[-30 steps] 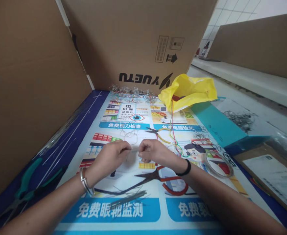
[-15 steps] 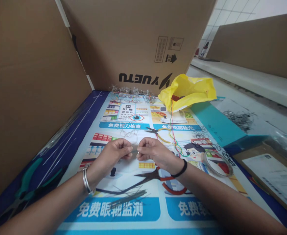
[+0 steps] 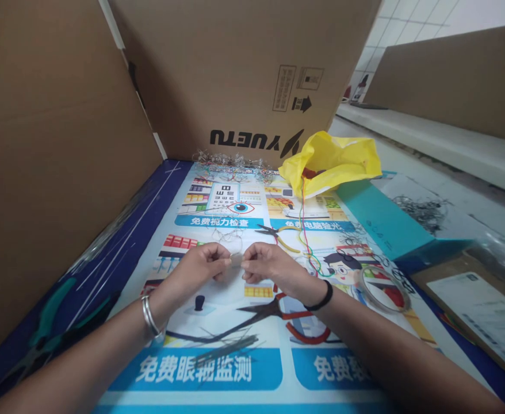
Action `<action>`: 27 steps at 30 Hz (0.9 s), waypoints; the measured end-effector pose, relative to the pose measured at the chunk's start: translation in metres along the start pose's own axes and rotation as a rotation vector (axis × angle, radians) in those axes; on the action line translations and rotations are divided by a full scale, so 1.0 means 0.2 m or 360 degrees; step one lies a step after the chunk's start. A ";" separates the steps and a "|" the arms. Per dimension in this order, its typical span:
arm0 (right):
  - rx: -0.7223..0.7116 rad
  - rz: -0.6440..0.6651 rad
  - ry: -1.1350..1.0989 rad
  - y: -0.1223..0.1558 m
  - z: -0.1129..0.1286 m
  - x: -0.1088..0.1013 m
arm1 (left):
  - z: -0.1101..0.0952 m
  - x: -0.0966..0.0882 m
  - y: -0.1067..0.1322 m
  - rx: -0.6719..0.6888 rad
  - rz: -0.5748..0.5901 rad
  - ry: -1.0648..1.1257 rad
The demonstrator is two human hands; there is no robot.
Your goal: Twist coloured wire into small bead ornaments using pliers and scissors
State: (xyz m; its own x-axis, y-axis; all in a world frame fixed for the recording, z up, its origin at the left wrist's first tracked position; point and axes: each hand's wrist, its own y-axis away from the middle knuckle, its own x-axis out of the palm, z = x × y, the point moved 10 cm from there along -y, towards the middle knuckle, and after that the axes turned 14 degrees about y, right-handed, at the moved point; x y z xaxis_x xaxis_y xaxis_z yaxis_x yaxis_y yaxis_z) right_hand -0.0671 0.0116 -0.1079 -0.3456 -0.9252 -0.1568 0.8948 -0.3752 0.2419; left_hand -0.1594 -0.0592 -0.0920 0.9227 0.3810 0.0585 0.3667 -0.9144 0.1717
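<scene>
My left hand (image 3: 205, 265) and my right hand (image 3: 272, 270) face each other over the printed mat (image 3: 218, 379), thumbs and fingertips pinched. Between them spans a thin wire (image 3: 236, 258), small and blurred, with an end in each pinch. Just beyond lies a loose tangle of fine wire (image 3: 226, 234). Red-handled scissors (image 3: 261, 311) rest below my hands with their blades toward the left. In front of the scissors is a bundle of short, dark wire pieces (image 3: 229, 349). Small pliers with yellow handles (image 3: 274, 231) lie past my right hand.
Tall cardboard walls (image 3: 235, 69) stand at the back and left. A yellow bag (image 3: 334, 167) trails coloured cords (image 3: 305, 224). Tape (image 3: 384, 287) and a teal box (image 3: 386, 218) are at right; teal-handled pliers (image 3: 49, 322) lie left. Tangled wire pieces (image 3: 235, 164) line the back.
My fingertips have shifted slightly, with the left hand a little lower and further left. Both hands keep their pinch, and the tools around them stay put.
</scene>
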 end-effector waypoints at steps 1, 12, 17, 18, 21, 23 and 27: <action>-0.0029 0.0012 0.0126 0.00 0.02 -0.01 | -0.02 -0.01 0.00 0.0004 0.0006 -0.0098; -0.1071 0.0755 0.1996 0.35 0.25 0.46 | -0.15 -0.10 0.00 0.0219 0.0178 -0.1277; -0.1155 0.0668 0.2303 0.35 0.20 0.50 | -0.11 -0.11 -0.02 0.0237 0.0200 -0.1452; -0.1172 0.0658 0.2297 0.35 0.19 0.50 | -0.11 -0.11 -0.02 0.0228 0.0200 -0.1478; -0.1229 0.0665 0.2260 0.36 0.18 0.52 | -0.11 -0.11 -0.01 0.0203 0.0199 -0.1529; -0.1239 0.0666 0.2279 0.37 0.18 0.53 | -0.13 -0.10 0.00 0.0225 0.0183 -0.1566; -0.1179 0.0738 0.2242 0.38 0.20 0.52 | -0.19 -0.08 0.02 0.0329 0.0152 -0.1664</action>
State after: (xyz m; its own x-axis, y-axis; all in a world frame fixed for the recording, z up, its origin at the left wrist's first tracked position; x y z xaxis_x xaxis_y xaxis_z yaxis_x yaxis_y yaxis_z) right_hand -0.0469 -0.1151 -0.0673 0.1128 -0.0145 -0.9935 0.9162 0.3883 0.0984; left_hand -0.1777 -0.0635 -0.0549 0.5565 0.0897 -0.8260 0.2099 -0.9771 0.0353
